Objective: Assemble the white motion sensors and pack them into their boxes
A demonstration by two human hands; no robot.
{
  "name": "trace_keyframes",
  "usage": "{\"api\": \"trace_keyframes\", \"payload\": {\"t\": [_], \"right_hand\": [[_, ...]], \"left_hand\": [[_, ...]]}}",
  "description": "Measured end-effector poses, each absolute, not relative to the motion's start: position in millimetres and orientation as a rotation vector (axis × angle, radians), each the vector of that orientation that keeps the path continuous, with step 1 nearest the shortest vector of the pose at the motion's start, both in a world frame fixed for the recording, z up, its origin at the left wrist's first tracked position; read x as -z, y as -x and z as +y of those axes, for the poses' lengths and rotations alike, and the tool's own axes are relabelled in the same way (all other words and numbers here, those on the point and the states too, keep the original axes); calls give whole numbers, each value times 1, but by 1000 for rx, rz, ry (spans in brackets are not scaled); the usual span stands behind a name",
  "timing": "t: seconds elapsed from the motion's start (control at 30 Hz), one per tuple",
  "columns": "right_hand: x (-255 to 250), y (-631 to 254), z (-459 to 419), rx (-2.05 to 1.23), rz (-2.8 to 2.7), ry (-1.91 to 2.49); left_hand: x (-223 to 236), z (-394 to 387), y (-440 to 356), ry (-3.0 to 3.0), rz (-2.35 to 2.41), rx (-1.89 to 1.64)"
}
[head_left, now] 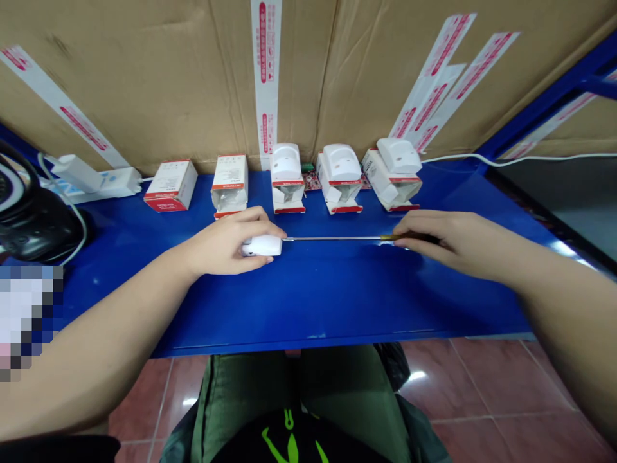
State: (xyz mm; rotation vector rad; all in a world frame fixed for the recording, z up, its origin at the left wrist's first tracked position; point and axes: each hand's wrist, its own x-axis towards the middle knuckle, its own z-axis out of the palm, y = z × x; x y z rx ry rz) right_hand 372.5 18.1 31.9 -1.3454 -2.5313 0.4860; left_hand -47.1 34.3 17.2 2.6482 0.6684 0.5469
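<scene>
Seen from the middle of the view, the open white cardboard box with red trim [230,173] at ten o'clock reads "DETECTOR" on its red edge band. The white-and-red cardboard box [288,184] at eleven o'clock appears to bear the same word. Above it, toward twelve, a vertical white adhesive tape strip [266,83] carries red-printed Chinese characters and small symbols, too small to read. Slanted white tape strips toward ten [65,109] and between one and two [447,54] show similar illegible print.

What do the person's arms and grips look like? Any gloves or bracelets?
No gloves: the left grip and right grip are bare, with no rings in sight. The left arm and right arm are bare too, without watch or bracelet. What looks like a black sleeve shows below the left arm.
</scene>
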Motion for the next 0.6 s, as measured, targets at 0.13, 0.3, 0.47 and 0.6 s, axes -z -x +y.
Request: {"api": "trace_keyframes", "payload": {"t": [0.13, 0.3, 0.47, 0.6], "right_hand": [[-33, -373, 20, -473, -2520, 1307], [-34, -368, 19, -657, -2547, 1328], [-29, -363, 18, -729, -2491, 1453], [-33, -360, 19, -703, -2553, 1389]], "left_hand": [[-17, 33, 46, -2659, 694, -522], [-17, 32, 46, -2688, 698, -520], [-16, 32, 46, -2695, 712, -513], [-15, 32, 46, -2709, 718, -514]]}}
